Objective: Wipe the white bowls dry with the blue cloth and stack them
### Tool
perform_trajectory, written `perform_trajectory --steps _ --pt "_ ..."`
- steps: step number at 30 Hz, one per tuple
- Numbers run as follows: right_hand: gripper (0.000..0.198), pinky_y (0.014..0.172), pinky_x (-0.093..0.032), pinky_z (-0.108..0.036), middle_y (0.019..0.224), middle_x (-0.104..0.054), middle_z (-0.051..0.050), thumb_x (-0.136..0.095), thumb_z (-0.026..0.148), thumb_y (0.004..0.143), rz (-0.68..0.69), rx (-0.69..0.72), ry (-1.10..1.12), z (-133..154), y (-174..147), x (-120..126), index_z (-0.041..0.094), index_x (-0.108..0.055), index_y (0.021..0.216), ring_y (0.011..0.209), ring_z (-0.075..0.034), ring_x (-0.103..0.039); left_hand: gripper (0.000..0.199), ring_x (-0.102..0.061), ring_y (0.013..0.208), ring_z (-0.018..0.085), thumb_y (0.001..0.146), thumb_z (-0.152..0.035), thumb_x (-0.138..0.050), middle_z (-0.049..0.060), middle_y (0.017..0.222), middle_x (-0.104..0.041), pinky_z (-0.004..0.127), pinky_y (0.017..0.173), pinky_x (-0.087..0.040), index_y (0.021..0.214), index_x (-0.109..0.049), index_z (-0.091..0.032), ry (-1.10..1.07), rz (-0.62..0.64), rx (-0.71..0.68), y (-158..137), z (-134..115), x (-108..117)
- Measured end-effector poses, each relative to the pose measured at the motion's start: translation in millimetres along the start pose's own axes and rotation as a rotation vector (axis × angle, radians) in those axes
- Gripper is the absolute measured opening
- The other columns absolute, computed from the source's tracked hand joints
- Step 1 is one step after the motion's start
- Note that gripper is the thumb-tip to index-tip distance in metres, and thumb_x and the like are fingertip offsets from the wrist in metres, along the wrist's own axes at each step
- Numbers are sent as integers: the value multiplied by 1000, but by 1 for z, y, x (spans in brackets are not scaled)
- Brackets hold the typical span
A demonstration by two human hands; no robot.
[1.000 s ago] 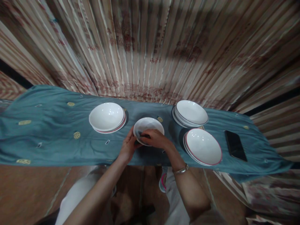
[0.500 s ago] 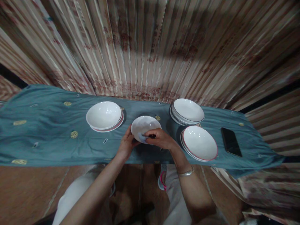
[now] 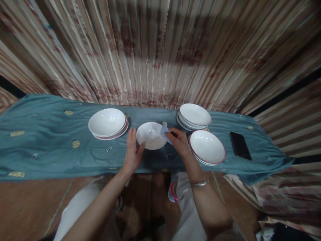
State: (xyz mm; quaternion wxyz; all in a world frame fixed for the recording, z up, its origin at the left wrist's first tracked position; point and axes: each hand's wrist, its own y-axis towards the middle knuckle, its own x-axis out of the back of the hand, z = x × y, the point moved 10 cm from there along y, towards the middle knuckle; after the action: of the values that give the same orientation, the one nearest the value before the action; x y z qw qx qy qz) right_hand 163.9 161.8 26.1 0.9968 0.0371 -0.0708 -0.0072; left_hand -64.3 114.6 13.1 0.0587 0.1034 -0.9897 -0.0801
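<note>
The person's left hand (image 3: 132, 149) is bracing the left side of a small, round, glossy white bowl (image 3: 151, 137), its fingers stretching along the outside and its thumb spreading apart from them at the near rim. The right hand (image 3: 179, 140) is pinching a thin, pale-blue, crumpled sheet (image 3: 164, 131) at the bowl's right rim; whether it is cloth or paper, one cannot tell.

The handling of this bowl appears to be under way, since the sheet is lying against the rim and neither hand is letting go. Three stacks are standing around it: white bowls (image 3: 107, 122) to the left, dark-rimmed white dishes (image 3: 195, 114) at the back right and red-rimmed white dishes (image 3: 207, 147) nearer on the right. Which of these are done or left, the view is not showing.

The bowl is sitting mid-desk over a teal, pineapple-patterned cloth (image 3: 55, 144), facing upward, its pale interior catching soft reflections and showing no visible contents.
</note>
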Motion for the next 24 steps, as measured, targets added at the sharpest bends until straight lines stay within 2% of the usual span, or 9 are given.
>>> perform_trajectory --steps 3,6,9,12,14,17,20,24 --pt "28 65 -41 -27 69 -61 2 -64 45 75 -94 40 -61 0 -1 8 19 -72 81 66 -14 -52 52 -19 156 35 74 -36 -80 13 157 -47 58 125 -3 124 -68 -27 151 152 -173 -8 -23 -21" --pt "29 64 -41 -27 68 -60 2 -62 47 76 -126 52 -92 0 -2 9 19 -71 80 64 -14 -50 33 -41 145 39 71 -28 -82 13 132 -68 67 121 5 104 -76 -28 219 251 -260 -15 -26 -39" --pt "27 62 -40 -26 64 -60 2 -63 45 77 -176 68 -102 3 -3 12 19 -72 77 63 -15 -50 19 -56 133 36 82 -21 -69 11 120 -75 71 120 3 98 -77 -26 408 323 -379 -18 -22 -55" --pt "26 62 -42 -27 65 -63 2 -64 43 78 -227 116 -130 9 -5 14 19 -73 76 64 -15 -52 24 -66 119 30 90 -17 -56 10 114 -77 72 120 -5 100 -77 -24 602 353 -500 -21 -19 -65" --pt "26 63 -43 -27 67 -65 1 -63 42 79 -249 146 -144 14 -6 15 19 -74 78 64 -15 -53 27 -69 110 27 93 -19 -52 10 109 -79 70 122 -10 101 -77 -24 635 360 -532 -21 -18 -67" --pt "27 64 -44 -27 71 -66 0 -61 42 82 -271 176 -163 18 -8 18 18 -74 83 64 -15 -53 27 -71 102 25 93 -21 -52 9 104 -79 66 123 -12 100 -78 -24 571 362 -496 -15 -19 -66" --pt "27 69 -49 -29 78 -70 -2 -58 39 85 -293 220 -211 26 -11 20 18 -74 88 68 -16 -57 22 -71 100 26 89 -21 -58 8 100 -79 62 124 -12 95 -78 -25 444 324 -400 -5 -21 -58" --pt "23 94 -52 -39 107 -75 -9 -55 31 89 -316 431 -362 54 -27 12 20 -73 97 99 -24 -65 12 -71 95 27 78 -19 -69 5 92 -80 54 124 -16 81 -80 -26 201 167 -187 11 -20 -36"
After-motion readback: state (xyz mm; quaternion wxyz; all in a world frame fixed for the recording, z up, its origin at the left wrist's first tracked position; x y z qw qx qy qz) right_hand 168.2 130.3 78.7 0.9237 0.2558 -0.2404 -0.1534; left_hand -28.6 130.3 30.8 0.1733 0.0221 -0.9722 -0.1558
